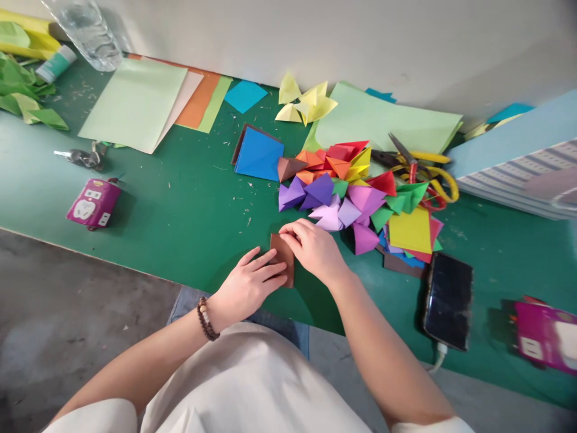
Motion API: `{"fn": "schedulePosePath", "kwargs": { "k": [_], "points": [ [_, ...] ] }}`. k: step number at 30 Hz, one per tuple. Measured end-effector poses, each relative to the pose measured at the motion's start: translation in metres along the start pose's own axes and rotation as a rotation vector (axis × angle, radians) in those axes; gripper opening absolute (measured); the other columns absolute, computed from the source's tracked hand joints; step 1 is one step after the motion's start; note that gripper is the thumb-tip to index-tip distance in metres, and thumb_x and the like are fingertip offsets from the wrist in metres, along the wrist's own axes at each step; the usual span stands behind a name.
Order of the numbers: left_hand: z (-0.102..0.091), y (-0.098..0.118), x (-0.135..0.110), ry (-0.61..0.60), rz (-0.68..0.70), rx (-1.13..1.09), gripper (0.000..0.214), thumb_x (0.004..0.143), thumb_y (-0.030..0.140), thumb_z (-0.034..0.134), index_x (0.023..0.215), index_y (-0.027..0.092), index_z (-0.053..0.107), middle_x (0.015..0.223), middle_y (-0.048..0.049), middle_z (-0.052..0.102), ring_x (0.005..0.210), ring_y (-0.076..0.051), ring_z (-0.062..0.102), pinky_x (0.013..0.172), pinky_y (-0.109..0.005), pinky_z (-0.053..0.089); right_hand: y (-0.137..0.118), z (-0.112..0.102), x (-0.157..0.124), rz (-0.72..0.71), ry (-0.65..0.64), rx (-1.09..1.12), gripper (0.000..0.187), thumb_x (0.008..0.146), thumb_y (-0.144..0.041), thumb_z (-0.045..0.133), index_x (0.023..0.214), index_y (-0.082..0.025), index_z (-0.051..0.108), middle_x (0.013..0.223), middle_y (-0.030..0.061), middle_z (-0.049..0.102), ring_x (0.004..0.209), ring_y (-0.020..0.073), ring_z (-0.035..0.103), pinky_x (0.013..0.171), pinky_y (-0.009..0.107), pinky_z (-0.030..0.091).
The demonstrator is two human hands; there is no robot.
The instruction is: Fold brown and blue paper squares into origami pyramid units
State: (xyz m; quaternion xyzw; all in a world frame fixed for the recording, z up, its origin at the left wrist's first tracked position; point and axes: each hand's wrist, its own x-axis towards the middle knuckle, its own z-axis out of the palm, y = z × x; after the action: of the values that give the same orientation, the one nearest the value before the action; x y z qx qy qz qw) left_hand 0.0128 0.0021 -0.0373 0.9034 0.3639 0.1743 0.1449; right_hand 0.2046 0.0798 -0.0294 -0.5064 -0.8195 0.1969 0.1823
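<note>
A folded piece of brown paper (285, 260) lies on the green table near its front edge. My left hand (247, 281) rests with spread, flat fingers on the left part of the paper, pressing it to the table. At the paper's top edge, the thumb and fingers of my right hand (311, 246) are pinched together on it. Just beyond my right hand is a pile of folded paper pieces (338, 186) in purple, orange, red, green and yellow. Farther back sits a stack of blue paper squares (259, 155) with brown sheets under it.
Yellow- and red-handled scissors (419, 171) lie behind the pile, and a phone (448, 300) with a cable lies to the right. On the left are a purple power socket (94, 203), keys (85, 156), a glue stick (56, 64) and a plastic bottle (90, 33). Pale green sheets (135, 102) lie along the wall.
</note>
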Motion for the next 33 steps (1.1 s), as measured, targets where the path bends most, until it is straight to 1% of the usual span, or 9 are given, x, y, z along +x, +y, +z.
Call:
{"fn": "schedulePosePath", "kwargs": {
  "k": [8,12,15,17,19,21,24,26,33],
  "points": [
    [-0.003,0.001,0.001,-0.015,0.000,-0.005,0.029,0.099,0.016,0.042,0.114,0.023,0.066,0.127,-0.0024,0.065,0.137,-0.023,0.044,0.115,-0.047,0.032,-0.001,0.002,-0.001,-0.024,0.006,-0.107,0.017,0.097,-0.025,0.046,0.088,-0.022,0.061,0.088,0.0056,0.066,0.080,0.0210,0.064,0.066,0.031,0.046],
    [-0.005,0.002,0.002,-0.031,-0.019,0.008,0.028,0.097,0.015,0.044,0.112,0.023,0.066,0.133,-0.0048,0.060,0.136,-0.022,0.045,0.115,-0.046,0.032,-0.001,0.002,0.000,-0.019,0.008,-0.083,0.015,0.095,-0.024,0.049,0.088,-0.021,0.062,0.087,0.0058,0.066,0.081,0.0219,0.063,0.067,0.032,0.047],
    [-0.005,0.002,0.002,-0.043,-0.034,0.012,0.026,0.097,0.016,0.046,0.110,0.024,0.067,0.136,-0.0050,0.058,0.135,-0.021,0.046,0.115,-0.045,0.032,-0.001,0.000,-0.001,0.006,0.031,0.001,0.015,0.094,-0.025,0.049,0.090,-0.021,0.063,0.088,0.0062,0.065,0.079,0.0214,0.063,0.068,0.033,0.049],
    [-0.004,0.002,0.002,-0.048,-0.040,0.014,0.025,0.097,0.017,0.047,0.110,0.024,0.067,0.137,-0.0045,0.058,0.135,-0.021,0.046,0.115,-0.045,0.032,-0.001,-0.003,-0.007,0.046,0.091,0.090,0.013,0.093,-0.026,0.051,0.096,-0.021,0.063,0.090,0.0061,0.066,0.076,0.0197,0.061,0.068,0.033,0.050],
    [-0.004,0.002,0.002,-0.047,-0.044,0.013,0.025,0.097,0.017,0.047,0.109,0.024,0.067,0.138,-0.0047,0.057,0.135,-0.021,0.046,0.115,-0.045,0.033,-0.003,-0.004,-0.020,0.113,0.197,0.161,0.015,0.092,-0.026,0.052,0.103,-0.021,0.061,0.093,0.0061,0.067,0.074,0.0187,0.061,0.068,0.033,0.050],
    [-0.003,0.002,0.001,-0.039,-0.038,0.008,0.025,0.096,0.016,0.047,0.109,0.024,0.068,0.138,-0.0051,0.057,0.135,-0.021,0.046,0.115,-0.045,0.033,-0.007,-0.004,-0.038,0.201,0.308,0.204,0.014,0.090,-0.024,0.053,0.101,-0.022,0.061,0.095,0.0059,0.069,0.080,0.0194,0.063,0.070,0.034,0.051],
    [-0.004,0.002,0.001,-0.032,-0.029,0.007,0.026,0.095,0.015,0.048,0.110,0.023,0.067,0.139,-0.0062,0.057,0.136,-0.021,0.045,0.115,-0.045,0.032,-0.018,0.001,-0.063,0.282,0.289,0.273,0.012,0.088,-0.023,0.056,0.099,-0.023,0.061,0.093,0.0049,0.070,0.085,0.0196,0.066,0.071,0.034,0.052],
    [-0.005,0.002,0.001,-0.045,-0.027,0.009,0.026,0.095,0.014,0.048,0.110,0.022,0.067,0.139,-0.0067,0.056,0.137,-0.022,0.043,0.116,-0.046,0.031,-0.025,0.004,-0.073,0.311,0.309,0.299,0.009,0.089,-0.024,0.056,0.095,-0.023,0.062,0.092,0.0052,0.069,0.083,0.0188,0.067,0.072,0.034,0.053],
    [-0.007,0.002,0.003,-0.061,-0.033,0.002,0.027,0.095,0.013,0.046,0.112,0.022,0.066,0.139,-0.0059,0.056,0.138,-0.022,0.042,0.116,-0.047,0.032,-0.030,0.009,-0.073,0.285,0.277,0.240,0.004,0.089,-0.023,0.057,0.089,-0.024,0.062,0.086,0.0037,0.071,0.081,0.0202,0.064,0.072,0.036,0.054]
  ]
}}
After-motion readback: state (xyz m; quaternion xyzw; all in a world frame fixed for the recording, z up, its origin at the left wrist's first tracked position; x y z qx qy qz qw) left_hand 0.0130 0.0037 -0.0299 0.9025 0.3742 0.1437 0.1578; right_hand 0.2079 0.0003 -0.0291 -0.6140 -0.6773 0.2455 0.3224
